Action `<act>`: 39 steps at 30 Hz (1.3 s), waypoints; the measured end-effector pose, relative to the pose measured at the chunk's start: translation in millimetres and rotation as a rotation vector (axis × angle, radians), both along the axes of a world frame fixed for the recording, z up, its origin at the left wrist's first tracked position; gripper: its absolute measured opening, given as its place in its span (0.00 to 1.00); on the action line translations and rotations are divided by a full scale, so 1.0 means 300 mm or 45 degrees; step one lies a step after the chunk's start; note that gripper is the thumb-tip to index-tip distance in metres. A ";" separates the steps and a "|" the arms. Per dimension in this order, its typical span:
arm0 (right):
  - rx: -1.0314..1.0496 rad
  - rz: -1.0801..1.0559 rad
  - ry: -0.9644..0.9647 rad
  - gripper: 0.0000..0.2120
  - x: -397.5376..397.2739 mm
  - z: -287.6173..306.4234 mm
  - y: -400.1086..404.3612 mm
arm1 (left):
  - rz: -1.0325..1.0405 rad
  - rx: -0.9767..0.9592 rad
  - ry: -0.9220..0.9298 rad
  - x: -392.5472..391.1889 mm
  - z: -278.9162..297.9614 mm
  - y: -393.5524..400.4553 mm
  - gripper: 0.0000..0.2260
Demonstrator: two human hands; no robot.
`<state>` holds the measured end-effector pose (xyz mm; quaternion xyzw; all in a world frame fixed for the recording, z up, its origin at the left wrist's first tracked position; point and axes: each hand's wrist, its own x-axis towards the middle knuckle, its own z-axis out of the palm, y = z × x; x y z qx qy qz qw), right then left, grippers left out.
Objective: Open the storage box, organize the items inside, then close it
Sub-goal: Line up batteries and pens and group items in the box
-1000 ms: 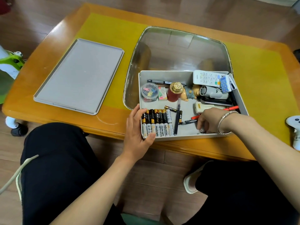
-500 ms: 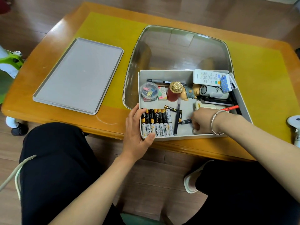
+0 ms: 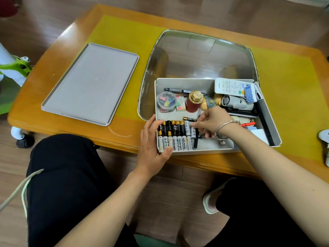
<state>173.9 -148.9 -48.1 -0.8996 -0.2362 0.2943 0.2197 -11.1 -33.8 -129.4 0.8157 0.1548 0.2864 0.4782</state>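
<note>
The open grey storage box point(image 3: 185, 83) stands at the table's near edge. Its flat grey lid point(image 3: 92, 84) lies to the left on the table. A row of several batteries point(image 3: 175, 135) lines the box's front-left corner. My left hand point(image 3: 151, 143) grips that corner, thumb over the front rim. My right hand point(image 3: 211, 120) reaches in from the right, and its fingertips pinch a battery point(image 3: 193, 131) at the right end of the row. One loose battery point(image 3: 189, 119) lies just behind the row.
Further back in the box are a clear tub of clips point(image 3: 166, 102), a red bottle with a gold cap point(image 3: 195, 102), a white remote point(image 3: 229, 86), a red pen point(image 3: 248, 124) and other small items. The wooden table point(image 3: 74, 127) has a glass inset point(image 3: 195, 56).
My right hand has moved from the box's front right to the left and now holds a battery against the row's right end. My left hand has stayed on the corner.
</note>
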 end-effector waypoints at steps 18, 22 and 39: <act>-0.792 0.025 -0.425 0.18 -0.019 0.014 -0.145 | 0.003 -0.009 -0.015 0.002 -0.004 -0.002 0.31; -0.773 0.037 -0.406 0.18 -0.022 0.019 -0.148 | 0.011 -0.006 -0.008 0.002 -0.009 -0.003 0.31; -0.371 0.226 0.145 0.10 -0.061 0.040 -0.020 | 0.009 0.004 -0.003 0.001 -0.008 0.000 0.31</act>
